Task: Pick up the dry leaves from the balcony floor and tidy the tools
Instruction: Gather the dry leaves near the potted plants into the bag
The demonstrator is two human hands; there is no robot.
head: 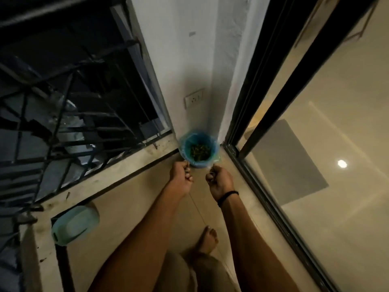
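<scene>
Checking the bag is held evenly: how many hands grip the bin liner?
2: left hand at the near-left edge of the bin liner, right hand at its near-right edge.

Greenish leaves (199, 152) in upright blue-lined bin (186, 144)

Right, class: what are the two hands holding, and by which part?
The left hand and right hand each grip the blue lined bin at its near rim, one either side.

The bin (213, 160) is blue, its liner (186, 144) a paler translucent blue, and the leaves (200, 153) inside are mottled olive and brown. Behind the bin the wall (179, 49) is white. Left of the bin the railing (63, 114) is black. Nearer than the bin, the dustpan (74, 224) is mint green and the floor (136, 197) is plain beige.
</scene>
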